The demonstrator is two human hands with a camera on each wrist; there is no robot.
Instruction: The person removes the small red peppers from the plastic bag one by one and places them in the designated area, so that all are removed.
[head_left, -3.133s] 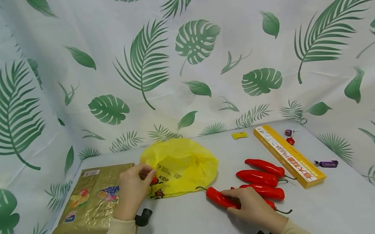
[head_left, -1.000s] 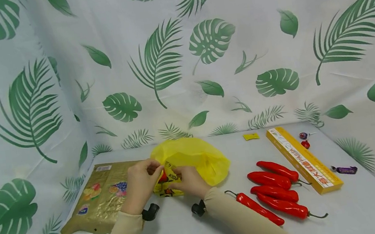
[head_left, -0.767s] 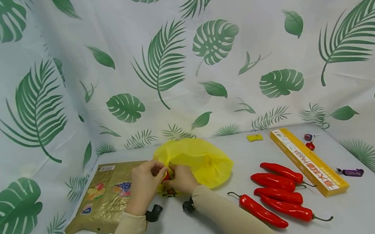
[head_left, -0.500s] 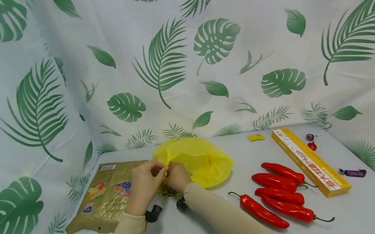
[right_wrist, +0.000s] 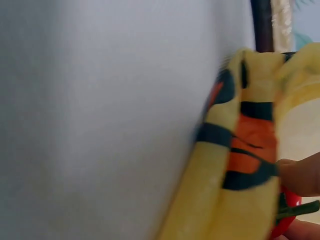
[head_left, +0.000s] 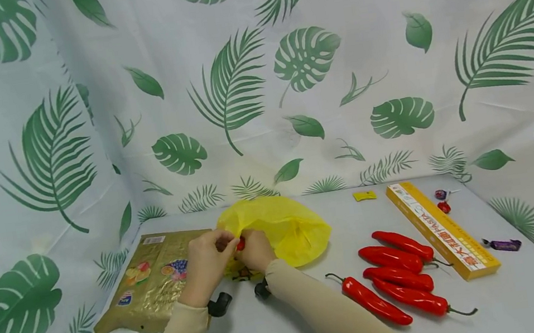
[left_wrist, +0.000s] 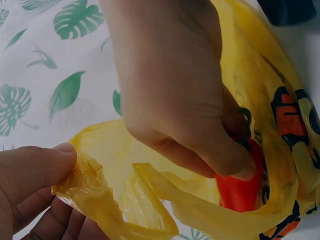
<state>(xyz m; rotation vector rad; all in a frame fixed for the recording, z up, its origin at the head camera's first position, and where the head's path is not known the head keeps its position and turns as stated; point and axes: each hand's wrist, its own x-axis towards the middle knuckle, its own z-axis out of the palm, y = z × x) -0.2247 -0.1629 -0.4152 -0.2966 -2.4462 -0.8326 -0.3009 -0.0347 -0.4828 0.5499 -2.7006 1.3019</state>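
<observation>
My left hand (head_left: 210, 258) pinches the rim of a yellow plastic bag (head_left: 301, 235) between thumb and fingers, seen closely in the left wrist view. My right hand (left_wrist: 170, 95) reaches into the bag's mouth and holds a red chili pepper (left_wrist: 239, 192) near its green stem; the pepper's lower part is hidden by the bag. In the right wrist view the fingers (right_wrist: 302, 175) and the green stem (right_wrist: 300, 210) show beside the printed bag wall. Several more red peppers (head_left: 376, 301) lie on the table to the right.
A gold fruit-print pouch (head_left: 147, 295) lies left of the bag. Along the right stands a long orange pasta box (head_left: 442, 228), with a purple-wrapped candy (head_left: 502, 245) and two lollipops (head_left: 442, 201) beyond it. A small yellow packet (head_left: 364, 196) lies at the back.
My right hand has let go of a pepper on the table and moved left into the bag, taking hold of the pepper there. My left hand stays at the bag's rim.
</observation>
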